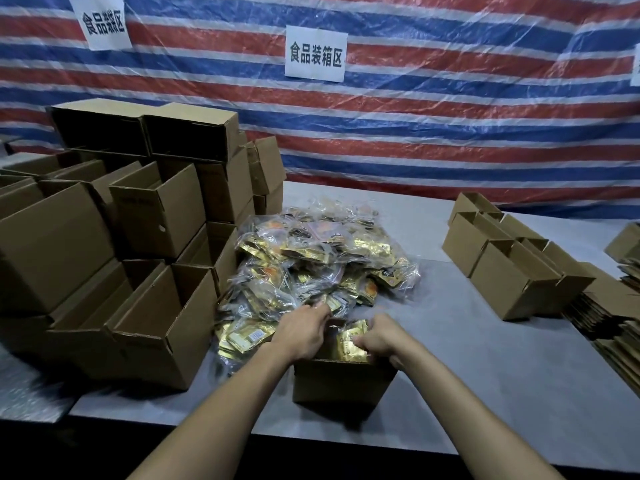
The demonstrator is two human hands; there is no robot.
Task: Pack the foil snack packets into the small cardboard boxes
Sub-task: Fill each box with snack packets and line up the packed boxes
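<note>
Pinching a packet (349, 341) in the box (343, 379), the right hand (381, 341) should seat it flat; I cannot tell the left hand (304, 332) grip.

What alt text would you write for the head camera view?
A person fills a small open cardboard box on a grey table: the right hand grips gold foil packets inside it, and the left hand reaches its far edge. A heap of packets lies behind, with empty boxes stacked to the left.
</note>
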